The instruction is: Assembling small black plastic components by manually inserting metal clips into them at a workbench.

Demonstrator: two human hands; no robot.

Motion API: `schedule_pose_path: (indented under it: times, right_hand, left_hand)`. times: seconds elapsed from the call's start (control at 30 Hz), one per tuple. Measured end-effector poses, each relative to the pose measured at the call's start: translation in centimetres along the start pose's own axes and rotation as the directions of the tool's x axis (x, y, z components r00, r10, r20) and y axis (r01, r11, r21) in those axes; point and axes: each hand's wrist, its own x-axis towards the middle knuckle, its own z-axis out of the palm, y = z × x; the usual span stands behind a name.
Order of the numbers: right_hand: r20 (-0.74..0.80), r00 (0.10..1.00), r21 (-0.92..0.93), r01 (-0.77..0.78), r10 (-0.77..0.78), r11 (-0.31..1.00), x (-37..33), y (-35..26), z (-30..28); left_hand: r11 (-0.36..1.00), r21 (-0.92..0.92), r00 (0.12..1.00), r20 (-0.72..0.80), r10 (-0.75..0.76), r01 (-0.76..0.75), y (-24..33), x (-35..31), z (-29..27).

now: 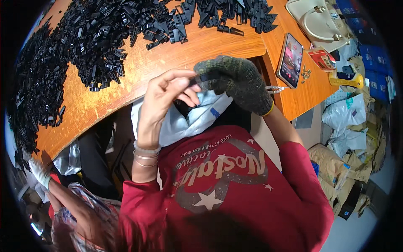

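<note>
My left hand (161, 94) is bare, with bracelets at the wrist. Its thumb and index finger close toward the fingertips of my right hand (235, 82), which wears a dark grey knitted glove with a yellow cuff. Where the fingers meet, a small black plastic part (203, 78) shows, mostly covered by them; its exact shape is hard to make out. Just below both hands, a white bag (197, 122) lies open across my lap, with something dark inside it. A large heap of black plastic parts (96, 38) covers the wooden table (138, 63) beyond.
On the table's right side lie a phone (290, 61), a red packet (321, 59) and a yellow bottle (346, 79). A cream handbag (317, 23) stands behind them. At lower left, a co-worker's gloved hand (39, 171) reaches the table edge. Brown bags (336, 168) fill the right.
</note>
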Motion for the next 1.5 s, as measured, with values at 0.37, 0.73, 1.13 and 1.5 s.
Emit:
schedule_pose_path:
  times: [0.37, 0.73, 1.13, 1.5]
  right_hand:
    - [-0.008, 1.000, -0.568, 0.020, -0.030, 0.823, -0.9, 0.9, 1.0]
    - [-0.016, 1.000, -0.530, 0.005, -0.017, 0.848, -2.8, 2.1, 0.8]
    - [-0.451, 0.876, -0.117, -0.249, 0.172, 0.961, -3.3, 1.9, -0.9]
    - [-0.191, 0.891, -0.603, 0.224, -0.411, 0.766, 0.4, 1.3, -2.4]
  left_hand:
    - [0.526, 0.850, 0.966, -0.158, 0.204, 0.028, 0.9, 0.4, 1.1]
    - [-0.130, 0.935, 0.781, 0.348, 0.518, -0.330, -1.0, 11.8, 4.6]
    - [-0.147, 0.927, 0.753, 0.368, 0.545, -0.346, -1.8, 12.6, 4.0]
    - [0.580, 0.735, 0.821, -0.057, 0.568, -0.350, -2.6, 6.5, 5.5]
